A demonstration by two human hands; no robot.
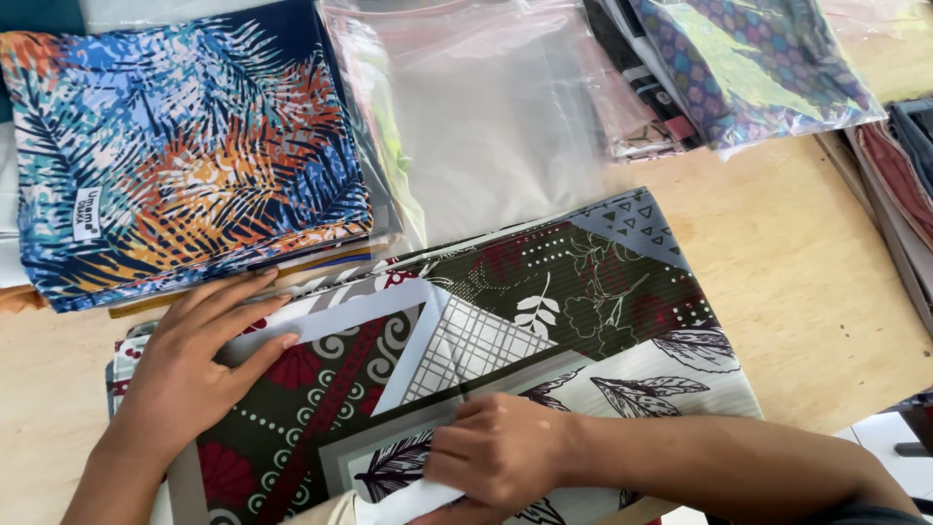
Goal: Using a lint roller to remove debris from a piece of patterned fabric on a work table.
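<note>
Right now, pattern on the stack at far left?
Blue and orange palm-leaf print on the stack; head view.

clear plastic bags (486,107), small white label (87,213)

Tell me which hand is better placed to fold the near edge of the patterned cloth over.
Probably the right hand: its fingers pinch the patterned cloth at the near edge. The left hand lies flat, pinning it.

Just a light wooden table (797,272) here, pale plywood look. Soft even light, no harsh shadows anywhere.
</note>
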